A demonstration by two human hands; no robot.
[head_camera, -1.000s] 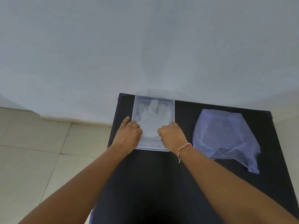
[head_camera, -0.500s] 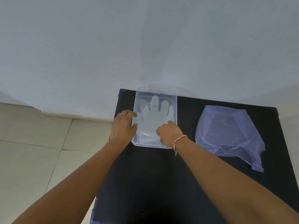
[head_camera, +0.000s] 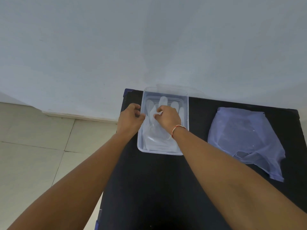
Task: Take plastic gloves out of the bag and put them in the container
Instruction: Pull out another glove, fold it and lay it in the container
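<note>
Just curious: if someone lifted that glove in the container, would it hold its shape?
Probably not. The glove looks thin, see-through and creased, so it would likely droop. It is probably very light and may cling or slide. The right hand pinches a fold of it.

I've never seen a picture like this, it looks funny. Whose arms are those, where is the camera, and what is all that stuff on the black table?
The camera sits on a person's head, looking down, so you see their own two arms. On the black table stands a clear plastic container with see-through plastic gloves lying inside. The left hand grips the container's side edge. The right hand, with a thread bracelet on its wrist, pinches a glove. To the right lies the flat plastic bag.
</note>
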